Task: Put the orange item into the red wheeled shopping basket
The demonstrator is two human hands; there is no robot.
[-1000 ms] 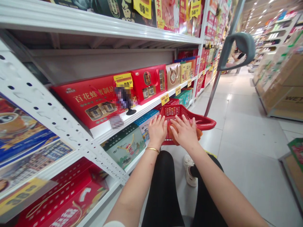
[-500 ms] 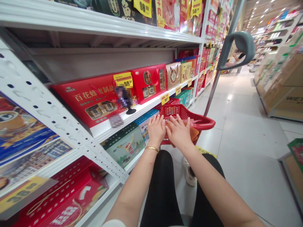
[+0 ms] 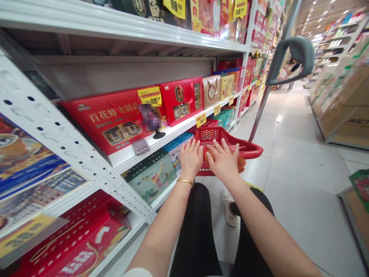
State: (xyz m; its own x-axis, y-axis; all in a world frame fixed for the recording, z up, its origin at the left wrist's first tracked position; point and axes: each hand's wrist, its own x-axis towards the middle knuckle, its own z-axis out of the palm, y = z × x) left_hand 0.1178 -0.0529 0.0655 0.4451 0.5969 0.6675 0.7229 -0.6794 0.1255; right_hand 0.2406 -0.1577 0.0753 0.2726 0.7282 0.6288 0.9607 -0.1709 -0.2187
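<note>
Glossy red plastic lattice forms the basket (image 3: 215, 148), its smooth rim shining under store lights. A matt grey plastic handle (image 3: 300, 52) tops a slim metal pole (image 3: 259, 113). The orange item (image 3: 241, 164) inside looks soft and matt, its material hard to tell. Nearby shelves (image 3: 57, 142) are perforated steel with a smooth white finish, holding gift boxes (image 3: 100, 119) of glossy printed card and price tags (image 3: 150, 95) of yellow paper. Polished tiles (image 3: 302, 165) gleam beside matt brown cardboard cartons (image 3: 343, 111). A smooth gold-toned metal bangle (image 3: 184, 182) contrasts with leggings (image 3: 196, 227) of matt black cloth.
</note>
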